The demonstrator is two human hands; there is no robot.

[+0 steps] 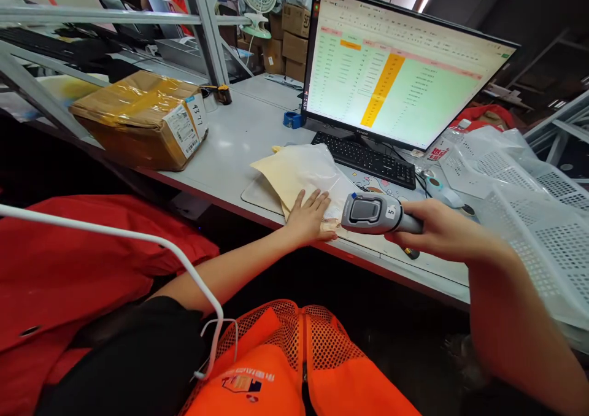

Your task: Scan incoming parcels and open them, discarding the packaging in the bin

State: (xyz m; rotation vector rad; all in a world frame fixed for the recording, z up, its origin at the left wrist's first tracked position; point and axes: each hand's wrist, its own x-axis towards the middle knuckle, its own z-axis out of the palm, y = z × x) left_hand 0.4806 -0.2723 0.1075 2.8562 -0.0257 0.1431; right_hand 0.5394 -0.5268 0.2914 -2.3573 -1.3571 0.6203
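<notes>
My left hand (309, 219) lies flat with fingers spread on a pale yellow and white package (299, 170), which looks like a padded envelope with a clear wrap. The package rests near the front edge of the desk, partly on a printed mat. In my right hand (442, 229) is a grey barcode scanner (372, 213) marked with a 5, my fingers wrapped round its handle. The scanner's head points left, held above the desk close to the package's right side. Part of the package is hidden beneath my left hand.
A taped cardboard box (142, 118) with a label stands on the left of the desk (230, 140). Behind the package are a black keyboard (365, 160) and a monitor (391, 66). White perforated baskets (543, 232) stand at the right. A white curved tube (115, 226) crosses the lower left.
</notes>
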